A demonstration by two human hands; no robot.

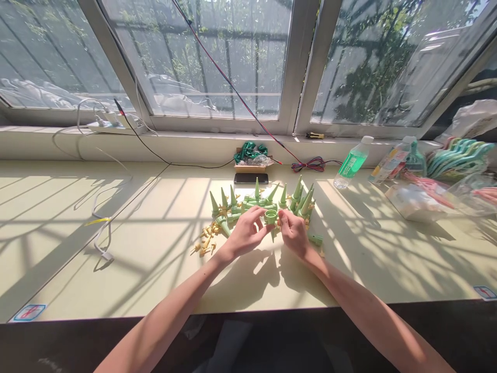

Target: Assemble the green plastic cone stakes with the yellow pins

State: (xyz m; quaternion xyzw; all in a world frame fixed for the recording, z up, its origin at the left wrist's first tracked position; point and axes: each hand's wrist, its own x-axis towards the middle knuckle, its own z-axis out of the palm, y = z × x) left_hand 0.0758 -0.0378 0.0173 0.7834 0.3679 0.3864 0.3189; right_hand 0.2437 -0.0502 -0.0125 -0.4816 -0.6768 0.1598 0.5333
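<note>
A green plastic spike (pixel 271 217) with a round open top and its point downward is held in my left hand (pixel 248 228), thumb and fingers on its side. My right hand (pixel 295 231) is closed in a pinch right beside the spike's rim; whatever is between its fingertips is too small to make out. Behind both hands, several green cone-shaped spikes (pixel 257 190) stand or lie in a cluster. Small yellow plastic valve-like pieces (pixel 205 242) are scattered left of my left hand. One green spike part (pixel 315 239) lies just right of my right hand.
At the back are a dark phone (pixel 251 178), a small box (pixel 254 167) with green material, and a coiled cable (pixel 310 165). A water bottle (pixel 352 163) and bagged hangers (pixel 458 160) stand to the right. A white cable (pixel 101 228) lies left.
</note>
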